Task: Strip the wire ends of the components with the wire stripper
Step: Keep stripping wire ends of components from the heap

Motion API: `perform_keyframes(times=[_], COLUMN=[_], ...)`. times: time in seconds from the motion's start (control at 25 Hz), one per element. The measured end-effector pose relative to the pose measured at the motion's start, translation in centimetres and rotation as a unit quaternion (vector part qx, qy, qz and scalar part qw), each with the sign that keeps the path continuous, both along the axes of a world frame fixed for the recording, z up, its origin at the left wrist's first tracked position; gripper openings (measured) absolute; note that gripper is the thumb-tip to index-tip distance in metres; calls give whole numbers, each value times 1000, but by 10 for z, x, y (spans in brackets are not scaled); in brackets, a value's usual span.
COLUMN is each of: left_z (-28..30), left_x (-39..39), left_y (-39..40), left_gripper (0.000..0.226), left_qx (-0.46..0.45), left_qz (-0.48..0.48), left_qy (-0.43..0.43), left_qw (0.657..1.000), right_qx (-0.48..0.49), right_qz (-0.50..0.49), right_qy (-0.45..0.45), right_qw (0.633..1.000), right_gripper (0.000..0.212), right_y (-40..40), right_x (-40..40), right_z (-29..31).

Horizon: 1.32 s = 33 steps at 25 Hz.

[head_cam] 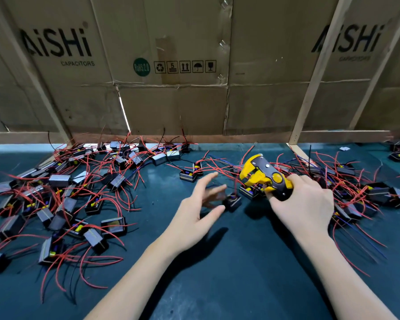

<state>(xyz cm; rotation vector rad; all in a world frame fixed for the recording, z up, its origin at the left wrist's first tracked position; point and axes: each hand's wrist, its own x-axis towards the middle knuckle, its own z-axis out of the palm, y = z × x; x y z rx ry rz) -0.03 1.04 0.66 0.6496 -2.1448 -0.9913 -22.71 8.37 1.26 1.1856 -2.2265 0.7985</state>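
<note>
My right hand [303, 204] grips the handles of a yellow and black wire stripper [262, 175], whose jaws point up and to the left. My left hand [200, 207] hovers with its fingers spread and blurred, holding nothing. Just past its fingertips a small black component [232, 202] with a red wire lies on the mat. A second component [248, 192] sits right under the stripper's head.
A large heap of black components with red wires [62, 199] covers the left of the dark green mat [229, 262]. Another heap [367, 192] lies to the right of my right hand. Cardboard sheets [171, 65] on a wooden frame wall off the back.
</note>
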Motion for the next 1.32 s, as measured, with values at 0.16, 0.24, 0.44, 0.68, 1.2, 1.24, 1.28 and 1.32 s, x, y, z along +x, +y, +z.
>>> perform_keyframes(times=[0.16, 0.24, 0.44, 0.68, 1.2, 1.24, 1.28, 1.32], left_z=[12, 16, 5, -2, -3, -5, -7, -7], left_x=[15, 38, 98, 99, 17, 15, 16, 19], left_y=[-16, -38, -87, -94, -30, -30, -30, -30], left_gripper=[44, 35, 33, 37, 39, 39, 39, 39], left_qx=[-123, -204, -98, -79, -34, -54, -72, -88], left_qz=[86, 247, 498, 503, 295, 308, 326, 339], left_qy=[32, 29, -167, -367, -235, -246, -252, -256], left_qw=[988, 947, 845, 779, 926, 917, 908, 901], right_qx=[-34, -73, -66, 3, -152, -133, -119, -107], right_qz=[10, 35, 460, 441, 310, 326, 336, 339], right_qy=[-32, -54, -505, -803, -801, -773, -736, -693], right_qw=[999, 995, 728, 401, 489, 528, 576, 627], right_gripper=[36, 34, 54, 46, 36, 36, 35, 33], right_y=[0, 3, 10, -12, -23, -20, -17, -15], right_x=[2, 6, 25, 65, 16, 16, 18, 20], right_z=[4, 9, 28, 9, 6, 7, 8, 10])
